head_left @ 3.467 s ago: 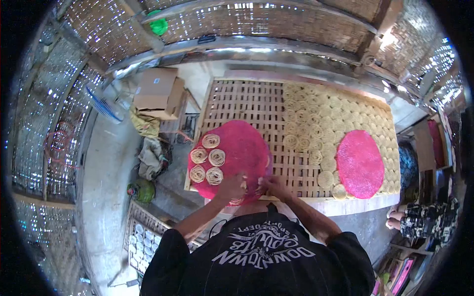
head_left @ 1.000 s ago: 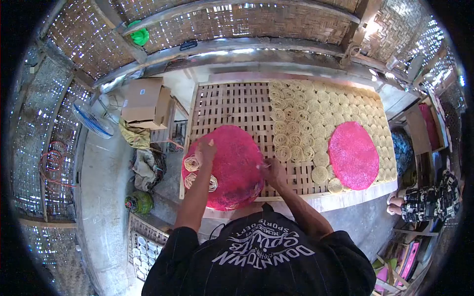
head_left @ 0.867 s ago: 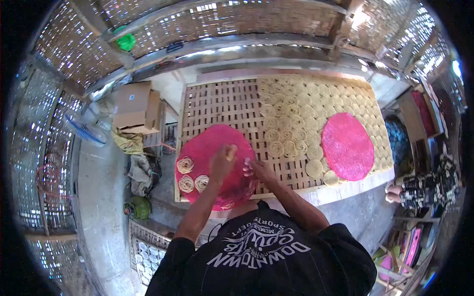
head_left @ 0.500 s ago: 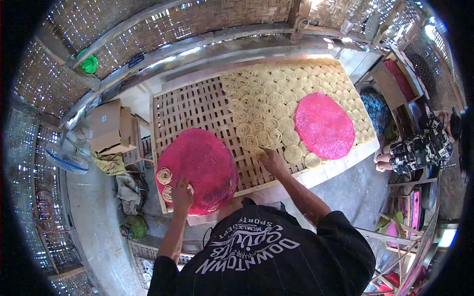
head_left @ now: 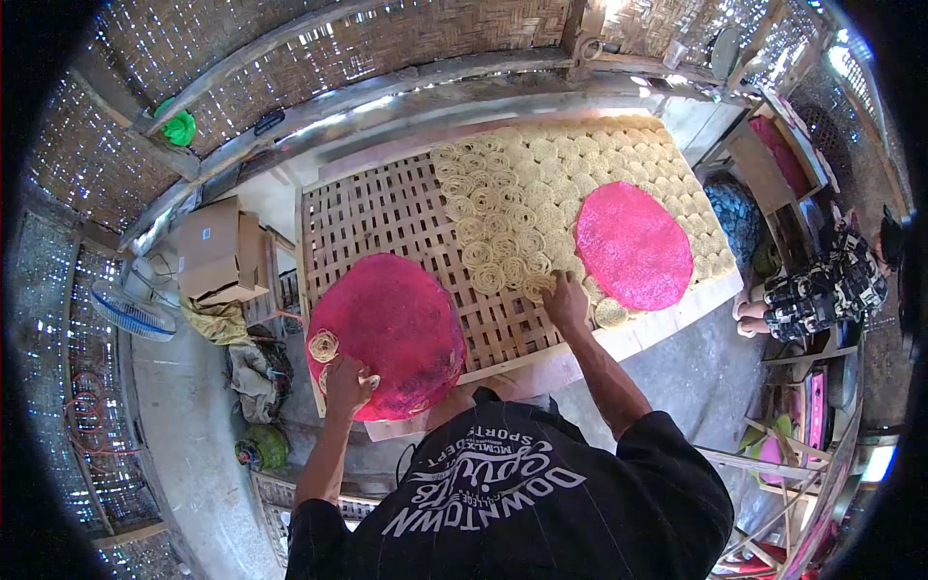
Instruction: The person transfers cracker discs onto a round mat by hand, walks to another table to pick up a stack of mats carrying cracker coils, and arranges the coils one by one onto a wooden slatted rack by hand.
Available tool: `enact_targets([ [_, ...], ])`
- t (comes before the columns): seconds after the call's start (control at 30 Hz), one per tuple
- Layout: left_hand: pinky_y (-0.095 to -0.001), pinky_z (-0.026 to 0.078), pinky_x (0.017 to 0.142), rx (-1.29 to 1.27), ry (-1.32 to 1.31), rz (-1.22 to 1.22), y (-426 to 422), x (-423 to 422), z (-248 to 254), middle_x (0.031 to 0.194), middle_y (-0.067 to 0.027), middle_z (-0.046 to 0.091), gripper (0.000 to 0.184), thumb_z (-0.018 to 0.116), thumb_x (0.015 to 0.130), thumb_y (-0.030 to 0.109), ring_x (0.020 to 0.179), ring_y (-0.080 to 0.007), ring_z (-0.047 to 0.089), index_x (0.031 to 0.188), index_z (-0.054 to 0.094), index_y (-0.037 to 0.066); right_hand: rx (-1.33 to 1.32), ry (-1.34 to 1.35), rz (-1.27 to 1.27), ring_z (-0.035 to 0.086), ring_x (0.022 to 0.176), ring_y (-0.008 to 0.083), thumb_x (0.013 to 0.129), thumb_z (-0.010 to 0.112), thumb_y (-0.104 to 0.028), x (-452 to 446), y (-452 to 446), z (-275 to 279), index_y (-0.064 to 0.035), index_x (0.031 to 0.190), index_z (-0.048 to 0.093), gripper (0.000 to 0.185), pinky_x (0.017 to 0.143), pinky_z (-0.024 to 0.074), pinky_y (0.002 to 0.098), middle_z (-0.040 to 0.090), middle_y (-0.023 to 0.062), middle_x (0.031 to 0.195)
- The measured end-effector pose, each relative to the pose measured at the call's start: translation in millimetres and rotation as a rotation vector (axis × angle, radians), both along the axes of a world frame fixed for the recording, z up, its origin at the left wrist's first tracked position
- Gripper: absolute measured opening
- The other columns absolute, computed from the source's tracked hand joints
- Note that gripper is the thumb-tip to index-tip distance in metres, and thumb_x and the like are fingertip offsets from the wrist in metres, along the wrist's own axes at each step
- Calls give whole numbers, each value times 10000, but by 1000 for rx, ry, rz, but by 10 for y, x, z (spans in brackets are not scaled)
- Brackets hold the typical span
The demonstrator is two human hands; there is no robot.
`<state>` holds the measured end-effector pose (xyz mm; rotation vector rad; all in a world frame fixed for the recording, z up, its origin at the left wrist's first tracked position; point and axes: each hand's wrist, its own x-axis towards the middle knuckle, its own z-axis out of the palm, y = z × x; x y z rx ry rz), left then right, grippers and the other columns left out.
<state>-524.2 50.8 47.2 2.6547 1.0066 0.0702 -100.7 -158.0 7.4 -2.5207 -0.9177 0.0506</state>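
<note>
On the left of a woven slatted rack lies a dark pink round sheet. My left hand is closed at its left edge, with pale strands of a coil showing by the fingers. A single noodle nest sits on the sheet just above that hand. My right hand grips the edge of another noodle nest, which touches the rack at the near end of the rows. Rows of pale yellow nests cover the rack's right part. A brighter pink sheet lies over some of them.
A cardboard box stands left of the rack, with a blue fan beyond it. At the right a person in patterned clothing is near wooden shelving. A woven wall and a ledge run along the back.
My right hand has moved slightly right and up, bringing its nest beside the others on the rack. My left hand has shifted a little left and down, closing around a coil on the sheet.
</note>
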Motion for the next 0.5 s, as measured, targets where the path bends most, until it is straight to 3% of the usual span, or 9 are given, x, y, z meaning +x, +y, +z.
enact_targets([
  [0.1, -434, 502, 673, -29, -187, 55, -38, -170, -395, 741, -138, 636, 178, 702, 757, 226, 762, -340, 638, 801, 635, 66, 176, -131, 29, 640, 810, 381, 811, 701, -287, -223, -14, -1, -76, 1094, 613, 363, 726, 515, 478, 630, 181, 1015],
  [0.17, -424, 511, 640, -128, -210, 68, -163, -69, -115, 737, -135, 650, 171, 697, 773, 228, 719, -339, 648, 838, 651, 77, 155, 74, 91, 657, 787, 342, 817, 704, -310, -590, 37, 58, -73, 1073, 642, 354, 714, 521, 441, 654, 179, 950],
  [0.2, -418, 516, 624, -178, -221, 75, -253, 34, 42, 735, -134, 657, 169, 695, 781, 229, 697, -338, 653, 857, 659, 83, 130, 383, 103, 674, 795, 312, 829, 694, -353, -758, 45, -46, -61, 1073, 657, 382, 707, 519, 406, 670, 195, 908],
  [0.23, -412, 520, 641, -190, -184, 79, -326, 160, 119, 768, -132, 663, 186, 701, 785, 236, 720, -331, 657, 889, 665, 85, -11, 531, 286, 674, 765, 256, 866, 665, -418, -911, 89, -191, -35, 1085, 649, 441, 688, 513, 386, 679, 164, 933],
  [0.3, -398, 529, 673, -211, -112, 89, -503, 462, 238, 834, -126, 674, 227, 712, 793, 249, 766, -318, 666, 953, 677, 91, 36, 1203, 419, 644, 721, 220, 897, 632, -468, -1301, 147, 310, -15, 1075, 651, 486, 677, 522, 380, 679, 95, 895],
  [0.4, -376, 529, 791, -343, -471, -100, -827, 892, 297, 1057, -126, 669, 330, 729, 792, 252, 936, -302, 657, 1076, 667, 95, 92, 1675, 207, 618, 727, 175, 918, 602, -490, -1558, 308, 387, -14, 1064, 651, 500, 672, 531, 357, 663, 44, 881],
  [0.47, -383, 511, 881, -306, -614, -271, -855, 1055, 227, 1152, -128, 648, 377, 739, 787, 249, 1029, -307, 633, 1123, 654, 99, 222, 1577, 159, 620, 783, 175, 910, 628, -436, -1467, 331, 359, -20, 1094, 638, 455, 674, 535, 338, 658, 63, 906],
  [0.5, -392, 492, 916, -263, -560, -136, -766, 1053, 239, 1173, -131, 641, 405, 743, 782, 252, 1063, -314, 616, 1142, 644, 95, 276, 1490, 202, 620, 798, 171, 909, 633, -408, -1314, 309, 210, -23, 1102, 635, 431, 673, 533, 332, 655, 62, 919],
])
